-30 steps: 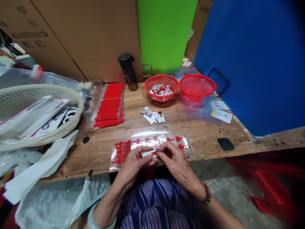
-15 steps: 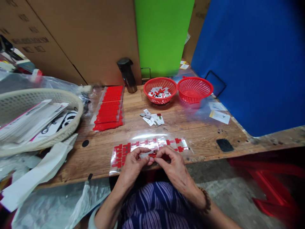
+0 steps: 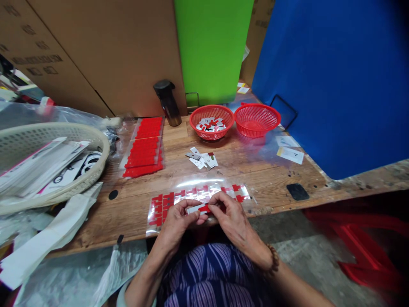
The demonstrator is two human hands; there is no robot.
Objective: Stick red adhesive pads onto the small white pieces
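Note:
My left hand [image 3: 177, 218] and my right hand [image 3: 230, 216] meet at the near edge of the wooden table [image 3: 262, 179]. Between their pinched fingers they hold a small white strip with a red tab [image 3: 198, 208]. Under them lies a clear plastic sheet with rows of red stickers [image 3: 166, 201]. A small pile of white and red strips [image 3: 202, 159] lies further back in the middle of the table.
Two red baskets stand at the back: one [image 3: 211, 121] holds strips, the other [image 3: 257, 119] looks empty. A stack of red sticker sheets [image 3: 144, 147], a black bottle [image 3: 166, 102], a beige basket of papers [image 3: 47, 164], and green [image 3: 212, 47] and blue [image 3: 332, 76] boards surround the work area.
Both hands stay together on the strip with small finger shifts. The view has drifted slightly, so everything sits a little further left.

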